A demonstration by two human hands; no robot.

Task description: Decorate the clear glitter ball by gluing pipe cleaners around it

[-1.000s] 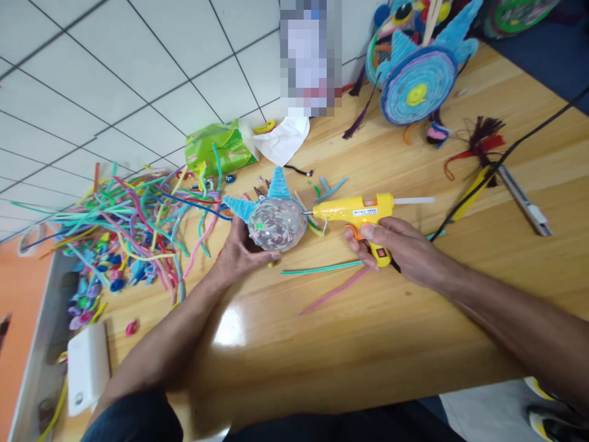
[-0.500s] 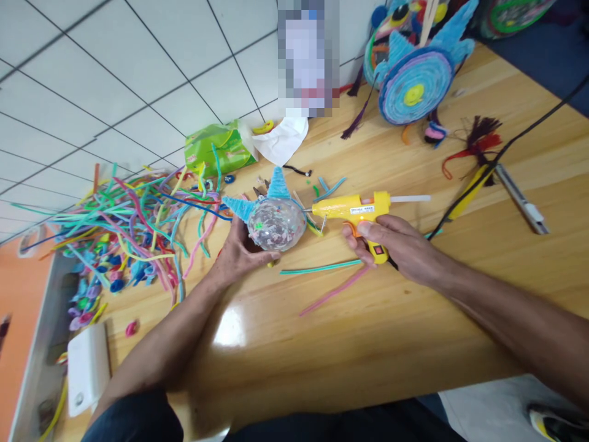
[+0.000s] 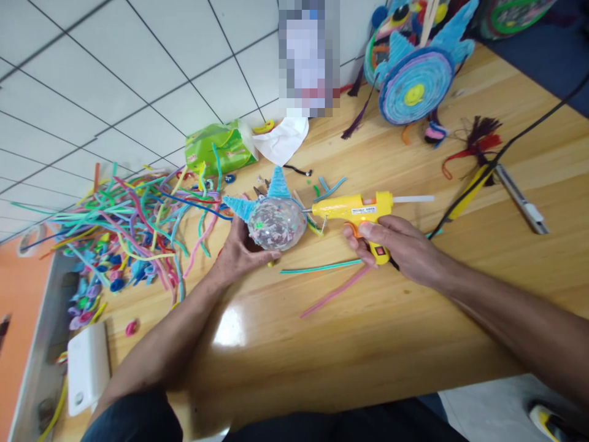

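Looking down in the head view, I had the fingers of my left hand [image 3: 237, 258] bent around a clear ball [image 3: 277, 224] with two blue pointed pieces [image 3: 278, 184], over the wooden counter [image 3: 368, 344]. The fingers of my right hand [image 3: 398, 245] grasped a yellow glue gun [image 3: 343, 207] by its handle. Its nozzle was at the ball's right side; whether it touched, I could not tell. Nearer to me lay a teal strip [image 3: 319, 267] and a pink strip [image 3: 334, 293].

Left hand [image 3: 242, 253] holds clear ball [image 3: 276, 226] with two blue cones [image 3: 277, 185] | right hand [image 3: 402, 247] grips yellow glue gun [image 3: 338, 207], nozzle [image 3: 308, 210] at ball's right side | teal strip [image 3: 317, 268] and pink strip [image 3: 334, 293] on desk [image 3: 331, 362] below gun | heap of coloured strips [image 3: 138, 215] at left | green packet [image 3: 230, 145] beyond ball
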